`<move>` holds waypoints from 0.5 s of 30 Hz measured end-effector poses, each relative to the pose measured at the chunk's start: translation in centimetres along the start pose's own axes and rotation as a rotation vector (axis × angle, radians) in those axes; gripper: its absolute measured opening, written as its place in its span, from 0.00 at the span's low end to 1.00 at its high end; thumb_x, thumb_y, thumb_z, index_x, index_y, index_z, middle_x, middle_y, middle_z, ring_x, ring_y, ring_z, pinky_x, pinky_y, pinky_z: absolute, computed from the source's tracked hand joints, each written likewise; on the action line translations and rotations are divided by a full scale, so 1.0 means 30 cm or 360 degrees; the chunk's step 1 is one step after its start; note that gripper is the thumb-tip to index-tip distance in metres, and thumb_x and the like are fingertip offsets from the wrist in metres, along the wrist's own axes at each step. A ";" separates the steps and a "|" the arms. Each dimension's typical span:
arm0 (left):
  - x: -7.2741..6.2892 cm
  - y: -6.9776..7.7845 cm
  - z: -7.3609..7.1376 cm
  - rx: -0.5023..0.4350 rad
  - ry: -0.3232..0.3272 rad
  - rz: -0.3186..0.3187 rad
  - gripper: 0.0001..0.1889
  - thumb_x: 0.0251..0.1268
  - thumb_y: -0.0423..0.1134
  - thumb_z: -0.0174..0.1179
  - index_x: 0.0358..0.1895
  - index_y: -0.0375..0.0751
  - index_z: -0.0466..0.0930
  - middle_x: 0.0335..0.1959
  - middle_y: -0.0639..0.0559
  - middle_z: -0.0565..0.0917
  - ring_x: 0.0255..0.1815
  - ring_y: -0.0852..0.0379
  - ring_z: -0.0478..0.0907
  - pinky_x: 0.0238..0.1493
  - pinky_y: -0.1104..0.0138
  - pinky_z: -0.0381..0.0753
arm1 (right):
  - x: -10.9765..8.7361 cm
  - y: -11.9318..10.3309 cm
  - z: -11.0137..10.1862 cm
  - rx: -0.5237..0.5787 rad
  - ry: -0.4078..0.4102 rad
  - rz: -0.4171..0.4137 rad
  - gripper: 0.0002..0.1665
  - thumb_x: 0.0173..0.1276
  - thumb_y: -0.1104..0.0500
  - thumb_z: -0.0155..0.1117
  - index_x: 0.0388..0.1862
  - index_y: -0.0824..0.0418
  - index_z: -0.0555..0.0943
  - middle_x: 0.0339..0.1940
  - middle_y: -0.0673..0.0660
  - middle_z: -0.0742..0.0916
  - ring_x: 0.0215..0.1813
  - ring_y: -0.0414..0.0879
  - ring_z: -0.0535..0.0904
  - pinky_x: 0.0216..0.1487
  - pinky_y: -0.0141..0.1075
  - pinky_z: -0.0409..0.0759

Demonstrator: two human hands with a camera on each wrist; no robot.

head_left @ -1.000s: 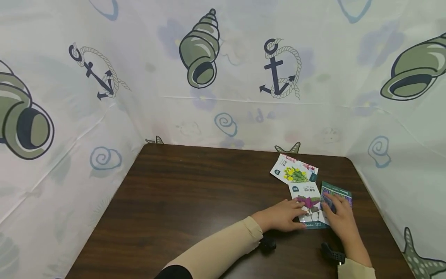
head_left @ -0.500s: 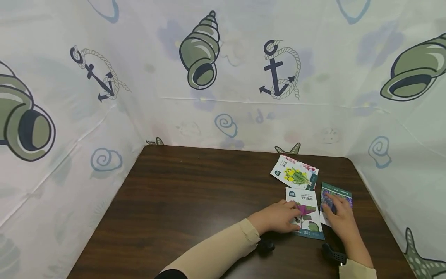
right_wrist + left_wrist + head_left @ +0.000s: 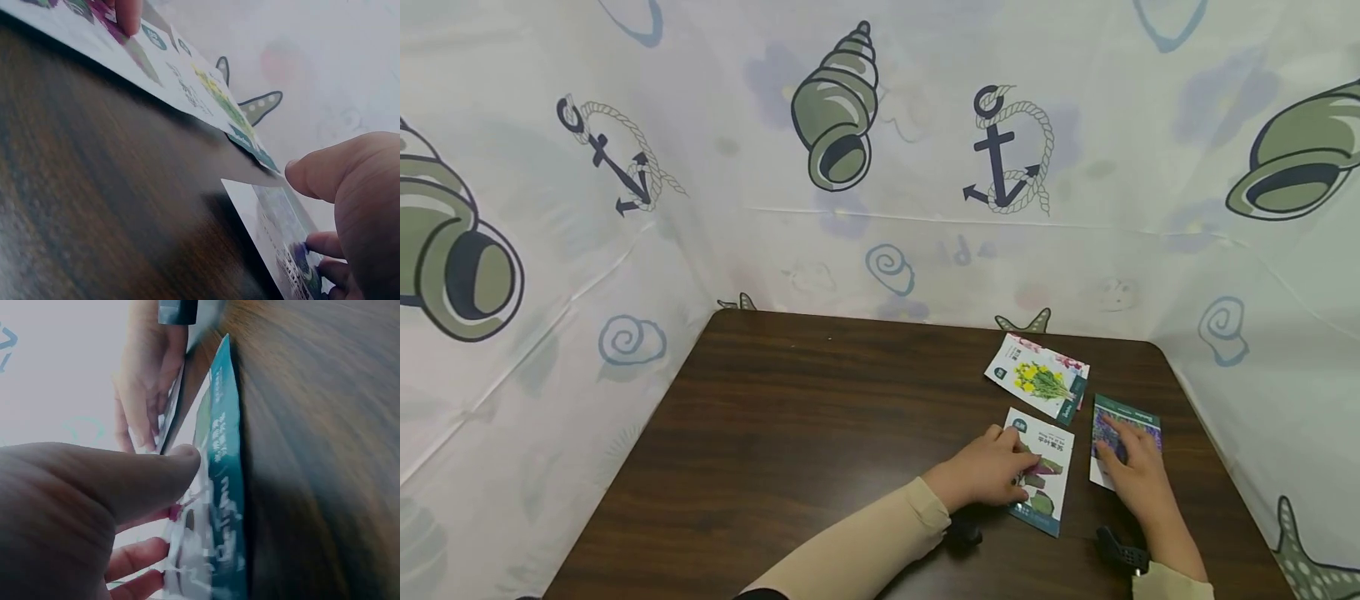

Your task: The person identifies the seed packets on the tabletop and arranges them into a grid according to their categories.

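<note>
A white flower-seed packet [image 3: 1051, 442] with a magenta bloom and teal bottom band lies at a slant on the table. My left hand [image 3: 981, 468] rests its fingertips on the packet's left half; in the left wrist view its thumb [image 3: 181, 462] reaches over the face beside the teal band. To the right is a second seed packet [image 3: 1123, 407], green-topped with purple flowers. My right hand [image 3: 1138, 479] lies over it, fingers spread on its face and covering part of it. In the right wrist view the thumb [image 3: 312, 175] stands apart from this packet.
Farther back lies a seed packet with yellow flowers [image 3: 1037, 379], pink blossoms showing along its far edge. The dark wooden table [image 3: 820, 417] meets a printed cloth wall [image 3: 925, 267] at the back and sides. A black wrist device [image 3: 1122, 552] sits below the right hand.
My left hand has slid the magenta-bloom packet left and toward me, turning it slightly. It now lies apart from the yellow-flower packet and the right packet. The right hand stays on its packet.
</note>
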State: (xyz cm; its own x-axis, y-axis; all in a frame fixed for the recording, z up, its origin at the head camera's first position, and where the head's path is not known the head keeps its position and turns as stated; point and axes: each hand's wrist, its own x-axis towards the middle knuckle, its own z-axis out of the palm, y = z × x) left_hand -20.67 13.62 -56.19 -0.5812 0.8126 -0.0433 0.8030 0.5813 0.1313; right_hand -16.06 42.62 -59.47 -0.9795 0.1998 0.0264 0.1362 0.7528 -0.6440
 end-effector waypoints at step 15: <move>-0.053 -0.083 0.055 -0.0299 0.0074 -0.0192 0.29 0.73 0.58 0.71 0.73 0.58 0.79 0.83 0.44 0.67 0.84 0.49 0.64 0.81 0.65 0.72 | 0.005 -0.004 -0.007 -0.0029 -0.0048 0.0022 0.40 0.89 0.43 0.54 0.88 0.63 0.61 0.81 0.81 0.62 0.80 0.83 0.57 0.73 0.82 0.60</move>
State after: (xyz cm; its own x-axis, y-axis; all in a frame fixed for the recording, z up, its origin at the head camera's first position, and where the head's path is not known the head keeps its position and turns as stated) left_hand -21.52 10.96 -58.09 -0.6807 0.7322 -0.0247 0.6910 0.6529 0.3103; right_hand -16.20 42.69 -59.24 -0.9815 0.1912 -0.0057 0.1520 0.7615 -0.6300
